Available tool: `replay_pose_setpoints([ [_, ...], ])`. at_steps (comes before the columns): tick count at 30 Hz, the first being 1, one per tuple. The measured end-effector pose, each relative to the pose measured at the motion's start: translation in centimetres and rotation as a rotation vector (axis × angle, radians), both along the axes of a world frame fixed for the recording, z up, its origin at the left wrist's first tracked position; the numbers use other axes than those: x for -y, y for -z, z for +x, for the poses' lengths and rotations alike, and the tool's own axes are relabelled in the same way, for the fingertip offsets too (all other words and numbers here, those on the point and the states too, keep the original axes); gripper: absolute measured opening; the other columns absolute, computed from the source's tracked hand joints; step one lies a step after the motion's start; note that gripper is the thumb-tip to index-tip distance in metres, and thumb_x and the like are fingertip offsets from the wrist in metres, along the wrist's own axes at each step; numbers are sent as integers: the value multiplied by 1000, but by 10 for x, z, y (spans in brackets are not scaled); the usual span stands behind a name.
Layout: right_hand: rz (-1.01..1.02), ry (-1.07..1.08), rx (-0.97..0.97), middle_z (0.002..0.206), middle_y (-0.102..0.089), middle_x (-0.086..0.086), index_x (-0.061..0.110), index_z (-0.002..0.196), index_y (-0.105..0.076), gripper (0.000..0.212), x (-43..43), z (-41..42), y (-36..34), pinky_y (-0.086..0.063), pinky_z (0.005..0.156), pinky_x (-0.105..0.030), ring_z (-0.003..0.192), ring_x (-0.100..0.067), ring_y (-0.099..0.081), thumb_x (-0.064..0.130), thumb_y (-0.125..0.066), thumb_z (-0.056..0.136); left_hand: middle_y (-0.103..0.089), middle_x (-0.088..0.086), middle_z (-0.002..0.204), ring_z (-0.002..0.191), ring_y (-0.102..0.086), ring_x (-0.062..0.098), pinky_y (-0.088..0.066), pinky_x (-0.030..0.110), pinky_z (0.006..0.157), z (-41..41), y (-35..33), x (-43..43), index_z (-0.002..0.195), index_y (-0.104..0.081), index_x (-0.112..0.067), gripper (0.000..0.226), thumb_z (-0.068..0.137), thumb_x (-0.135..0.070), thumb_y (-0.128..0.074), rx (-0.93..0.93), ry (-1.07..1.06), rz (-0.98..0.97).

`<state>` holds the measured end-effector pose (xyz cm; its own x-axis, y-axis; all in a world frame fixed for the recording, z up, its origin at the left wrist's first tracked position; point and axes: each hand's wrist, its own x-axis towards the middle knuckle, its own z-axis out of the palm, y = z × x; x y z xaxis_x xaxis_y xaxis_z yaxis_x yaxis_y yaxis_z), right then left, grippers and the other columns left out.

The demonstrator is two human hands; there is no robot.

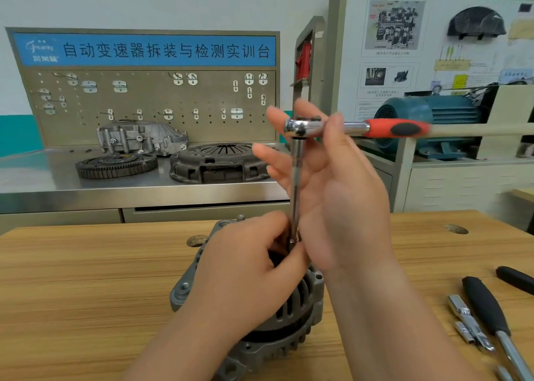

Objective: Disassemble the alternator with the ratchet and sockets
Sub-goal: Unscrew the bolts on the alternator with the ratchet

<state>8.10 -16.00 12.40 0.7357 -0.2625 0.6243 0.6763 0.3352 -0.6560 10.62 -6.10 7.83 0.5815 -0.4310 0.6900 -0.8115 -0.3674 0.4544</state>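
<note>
1. The left hand (245, 268) reaches in from the bottom edge, its back to the camera, and rests on top of the grey ribbed cast-metal alternator (291, 317).
2. Its fingers curl round the foot of the slim chrome extension bar (295, 184) and grip it where it meets the alternator; the joint itself is hidden.
3. The right hand (332, 192) is raised upright, palm facing left.
4. Its fingers (277, 155) are straight and spread behind the bar. The thumb (335, 121) lies across the neck of the chrome ratchet with a red-and-black handle (346, 127).
5. The ratchet sits level on top of the upright bar, handle pointing right.
6. The alternator stands on the light wooden table (86, 279), with black-handled drivers (485, 305) and chrome bits (465, 317) well apart to its right.
</note>
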Motion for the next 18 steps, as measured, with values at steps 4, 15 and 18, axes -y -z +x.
replay_pose_setpoints([
  [4, -34, 65, 6, 107, -74, 5, 28, 111, -64, 29, 1, 2, 0, -51, 88, -28, 99, -15, -68, 42, -54, 88, -59, -3, 56, 55, -55, 15, -43, 35, 49, 2, 0, -2, 67, -59, -14, 31, 83, -39, -51, 3, 26, -12],
  [15, -5, -29, -17, 105, -74, 4, 22, 117, -59, 40, 1, -2, -2, -53, 81, -26, 86, -17, -72, 45, -44, 88, -56, -1, 52, 50, -50, 15, -42, 34, 48, 0, 1, 0, 62, -55, -15, 34, 78, -45, -52, 0, 18, -21],
  [18, -39, -11, -33, 108, -73, 4, 25, 116, -60, 35, 0, 0, -2, -53, 81, -28, 90, -17, -70, 43, -47, 89, -55, -1, 51, 49, -49, 16, -40, 36, 47, 2, 1, -1, 61, -54, -14, 31, 81, -38, -52, -4, 21, -39],
])
